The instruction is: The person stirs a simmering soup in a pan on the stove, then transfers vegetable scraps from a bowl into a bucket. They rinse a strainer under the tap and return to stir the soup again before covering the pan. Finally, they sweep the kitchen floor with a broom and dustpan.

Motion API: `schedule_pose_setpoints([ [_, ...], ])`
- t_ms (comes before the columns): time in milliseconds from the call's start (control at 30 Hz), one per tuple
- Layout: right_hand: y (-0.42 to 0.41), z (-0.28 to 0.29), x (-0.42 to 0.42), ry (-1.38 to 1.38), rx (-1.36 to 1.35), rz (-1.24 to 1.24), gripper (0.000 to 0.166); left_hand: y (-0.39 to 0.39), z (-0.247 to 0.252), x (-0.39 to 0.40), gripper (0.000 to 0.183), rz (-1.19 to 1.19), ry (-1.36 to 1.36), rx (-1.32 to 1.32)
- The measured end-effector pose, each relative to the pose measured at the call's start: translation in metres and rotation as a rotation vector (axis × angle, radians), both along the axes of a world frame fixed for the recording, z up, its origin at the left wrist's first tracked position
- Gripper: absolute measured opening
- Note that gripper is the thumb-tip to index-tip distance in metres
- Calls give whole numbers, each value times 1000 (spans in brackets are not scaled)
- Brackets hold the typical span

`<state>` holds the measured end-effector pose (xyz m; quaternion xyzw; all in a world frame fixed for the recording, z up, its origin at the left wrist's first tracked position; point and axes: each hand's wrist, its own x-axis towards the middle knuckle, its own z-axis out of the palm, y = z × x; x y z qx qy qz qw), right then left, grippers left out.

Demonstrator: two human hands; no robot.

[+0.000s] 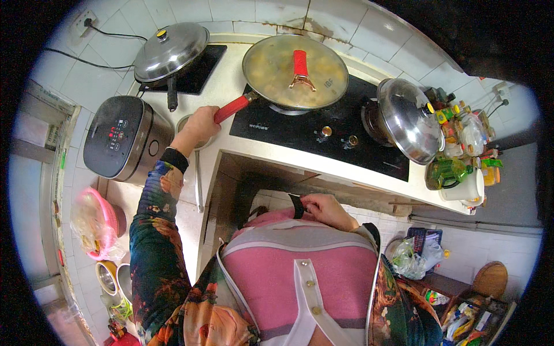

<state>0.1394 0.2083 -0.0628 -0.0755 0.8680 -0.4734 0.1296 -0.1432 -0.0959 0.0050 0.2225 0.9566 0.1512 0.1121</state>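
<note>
My left hand [200, 129] is closed around the red handle [233, 109] of a wok that sits on a black cooktop [285, 127]. A steamed-up glass lid [268, 71] with an upright red grip [300, 63] covers the wok, and pale yellowish food shows dimly through it. Under my left hand lies a metal ladle or small pan, its long handle [198, 181] reaching over the counter's front. My right hand [331, 209] is at my waist with curled fingers, beside a black strip [297, 206]; whether it grips this strip is unclear.
Left of the wok stand a steel-lidded pan [173, 54] on a separate black hob and a rice cooker [125, 138]. A steel-lidded pot [409, 119] occupies the cooktop's right side. Bottles, including a green one [448, 173], crowd the right end. A pink basket [113, 220] stands at left.
</note>
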Motion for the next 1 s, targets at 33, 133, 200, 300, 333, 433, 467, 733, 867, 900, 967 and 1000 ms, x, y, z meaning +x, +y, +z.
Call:
schedule_pose_setpoints([
  [33,-1,0,1,4,3,-12,23,-1,-3,-1,21,-3,16,10],
  [133,-1,0,1,24,36,-1,23,-7,-14,-5,21,-16,54,45],
  [200,-5,8,0,-31,53,-22,22,-8,-15,-5,22,-40,64,81],
  [300,-8,13,-1,-19,95,-10,22,-5,-3,6,21,-22,74,63],
  [333,-9,13,-1,0,112,2,21,-5,-2,7,21,-18,72,72],
  [433,-16,24,0,-46,110,3,21,-7,-6,5,21,-11,79,83],
  [467,-18,30,0,-82,131,-6,21,-7,-11,1,21,-21,90,74],
  [733,-25,21,5,-95,211,13,21,-4,-5,13,27,54,34,32],
  [867,-31,27,0,-109,195,10,22,-5,2,11,30,75,-20,9],
  [900,-31,27,0,-129,205,7,23,-3,5,11,30,92,-56,-14],
  [967,-31,25,-1,-158,202,-3,23,-3,8,11,30,107,-66,-7],
  [1000,-29,20,-2,-167,189,-9,24,-3,9,12,31,115,-73,-4],
])
